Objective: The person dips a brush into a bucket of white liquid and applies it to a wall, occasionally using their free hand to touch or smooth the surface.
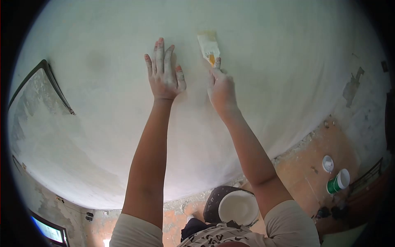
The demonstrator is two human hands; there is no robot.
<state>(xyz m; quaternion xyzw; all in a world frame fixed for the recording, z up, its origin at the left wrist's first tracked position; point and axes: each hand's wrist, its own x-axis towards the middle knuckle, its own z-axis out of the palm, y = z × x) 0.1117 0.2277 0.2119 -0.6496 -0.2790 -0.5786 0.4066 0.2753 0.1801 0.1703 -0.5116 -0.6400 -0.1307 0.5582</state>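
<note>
- As we face the pale wall (pixel 103 136), our left hand (pixel 165 80) lies against it, fingers spread apart.
- Our right hand (pixel 223 90) is clamped on the handle of the brush (pixel 209 44), whose bristles meet the wall.
- Below, we see a round white basin (pixel 238 207); farther right, a green-and-white bucket (pixel 338 181) on the floor (pixel 298 181).
</note>
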